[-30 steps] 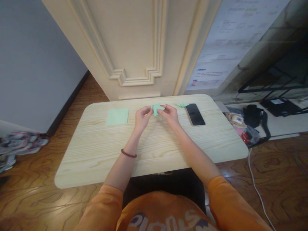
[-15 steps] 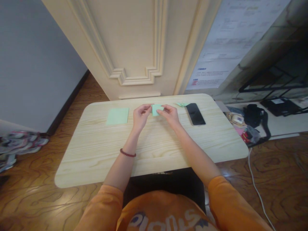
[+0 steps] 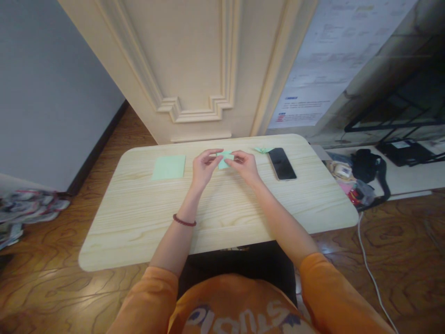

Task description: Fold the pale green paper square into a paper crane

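Three pieces of pale green paper are in view, and two bare hands work over them. The left hand [image 3: 205,168] and the right hand [image 3: 245,166] come together near the far side of a light wooden table [image 3: 121,241] with visible pine-like grain. Both forearms reach forward from orange long sleeves [image 3: 149,297] and angle inward, so the hands almost meet. Each hand is half closed with curved fingers, and together they grip a small folded mint-green paper [image 3: 225,160] between them — its exact shape is partly hidden by the fingers.

The other two papers lie on the tabletop. A flat square mint-green sheet [image 3: 168,167] rests to the left of the hands, well apart from them. A tiny folded pale-green paper figure [image 3: 262,150] sits just beyond the right hand, beside a black rectangular smartphone [image 3: 282,163], which lies face up. There is one phone.

One dark red beaded bracelet [image 3: 184,221] circles the left wrist. Behind the table stands a cream panelled door [image 3: 181,69] — and to the right, on a lower surface, lies a black bag [image 3: 365,167] among small items.
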Tool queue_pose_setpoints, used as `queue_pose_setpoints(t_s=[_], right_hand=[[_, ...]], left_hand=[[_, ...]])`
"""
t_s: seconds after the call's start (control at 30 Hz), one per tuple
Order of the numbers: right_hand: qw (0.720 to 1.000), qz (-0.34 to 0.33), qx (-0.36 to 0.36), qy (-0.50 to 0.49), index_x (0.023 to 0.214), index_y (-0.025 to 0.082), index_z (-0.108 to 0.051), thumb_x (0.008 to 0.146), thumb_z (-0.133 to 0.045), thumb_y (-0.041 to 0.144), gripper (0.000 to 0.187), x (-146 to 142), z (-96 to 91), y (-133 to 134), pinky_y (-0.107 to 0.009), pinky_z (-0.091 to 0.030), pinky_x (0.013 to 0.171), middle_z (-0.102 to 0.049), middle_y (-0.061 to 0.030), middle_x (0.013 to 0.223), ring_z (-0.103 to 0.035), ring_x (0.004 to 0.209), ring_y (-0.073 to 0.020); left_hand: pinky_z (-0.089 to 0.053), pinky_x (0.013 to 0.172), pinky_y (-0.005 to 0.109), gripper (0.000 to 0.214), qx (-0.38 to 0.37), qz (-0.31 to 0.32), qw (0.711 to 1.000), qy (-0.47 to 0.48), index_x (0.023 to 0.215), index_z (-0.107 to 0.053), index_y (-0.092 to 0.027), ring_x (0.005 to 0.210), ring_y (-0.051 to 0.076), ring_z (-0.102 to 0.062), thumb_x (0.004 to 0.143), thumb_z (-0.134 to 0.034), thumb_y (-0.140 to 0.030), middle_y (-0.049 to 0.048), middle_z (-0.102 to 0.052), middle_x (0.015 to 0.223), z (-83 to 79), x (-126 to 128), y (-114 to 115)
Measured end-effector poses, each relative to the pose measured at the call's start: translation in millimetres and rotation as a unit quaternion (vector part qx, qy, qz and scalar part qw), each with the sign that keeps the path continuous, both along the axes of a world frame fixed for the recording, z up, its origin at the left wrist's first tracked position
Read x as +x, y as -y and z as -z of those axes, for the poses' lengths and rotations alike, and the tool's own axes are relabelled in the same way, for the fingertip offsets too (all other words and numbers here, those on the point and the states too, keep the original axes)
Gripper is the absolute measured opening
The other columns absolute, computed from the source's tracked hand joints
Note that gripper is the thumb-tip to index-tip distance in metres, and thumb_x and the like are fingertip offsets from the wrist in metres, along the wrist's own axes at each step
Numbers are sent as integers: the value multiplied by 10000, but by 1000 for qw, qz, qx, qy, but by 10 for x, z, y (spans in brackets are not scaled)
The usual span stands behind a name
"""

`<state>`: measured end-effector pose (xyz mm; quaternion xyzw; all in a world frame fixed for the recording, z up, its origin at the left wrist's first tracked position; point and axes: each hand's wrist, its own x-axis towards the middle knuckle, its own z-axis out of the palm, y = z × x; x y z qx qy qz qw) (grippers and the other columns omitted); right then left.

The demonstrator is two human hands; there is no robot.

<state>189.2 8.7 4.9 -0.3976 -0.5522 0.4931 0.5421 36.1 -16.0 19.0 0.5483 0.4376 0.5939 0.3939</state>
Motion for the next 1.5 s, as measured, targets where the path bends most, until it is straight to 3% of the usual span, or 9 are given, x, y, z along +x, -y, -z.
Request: queue_pose_setpoints(t_s=[0.2,0.4,0.67,0.8,1.0,1.17,1.3,1.5], right_hand=[[996,-22,-47,-70,726,207,-702,561,-834,465,333,23,-70,15,-333,-517,797,-698,-16,788,-634,795,-172],[985,-34,-101,-135,745,224,-688,589,-815,426,285,44,-132,39,-295,-527,773,-712,4,834,-659,796,-143],[976,-11,-137,-168,745,231,-621,472,-855,353,380,5,-109,43,-279,-536,709,-669,29,727,-643,712,-134],[972,-8,-150,-180,750,227,-619,487,-848,378,380,15,-124,33,-281,-538,713,-679,20,743,-641,714,-134],[980,-18,-107,-166,739,227,-635,539,-815,366,303,12,-162,55,-262,-504,696,-653,33,730,-599,702,-115],[992,1,-63,-113,729,226,-663,576,-777,382,247,2,-138,47,-270,-458,642,-618,32,673,-531,632,-110],[997,20,-5,-72,711,223,-682,609,-768,354,187,6,-137,54,-290,-461,687,-655,6,722,-562,702,-139],[996,36,78,23,730,228,-684,698,-723,339,122,16,-142,80,-294,-441,666,-656,-11,798,-574,745,-155]], left_hand=[[-517,651,233,326,-14,-8,999,46,811,-647,-189,667,116,-635,684,-790,-454,0,-678,741,98,-43,-84],[-532,717,259,416,-34,-16,990,132,847,-592,-206,715,119,-643,657,-792,-517,-11,-667,758,190,-65,-153],[-521,766,282,418,-26,-7,994,111,827,-541,-214,761,130,-641,695,-753,-548,2,-655,785,163,-20,-117],[-510,765,276,382,-15,-3,996,91,803,-551,-207,764,127,-625,696,-756,-511,8,-644,808,102,6,-72],[-475,668,240,309,1,-5,999,43,787,-582,-201,702,118,-595,642,-792,-376,-7,-631,769,76,6,-60],[-495,724,269,326,-30,24,996,80,798,-613,-199,738,129,-610,630,-804,-403,3,-667,821,83,24,-60],[-497,722,283,348,-38,40,995,77,805,-634,-197,727,134,-612,632,-815,-438,8,-676,816,83,33,-44],[-483,926,369,255,17,-19,999,-19,772,-701,-205,1106,233,-608,667,-802,-414,81,-687,1086,69,-16,-42]])
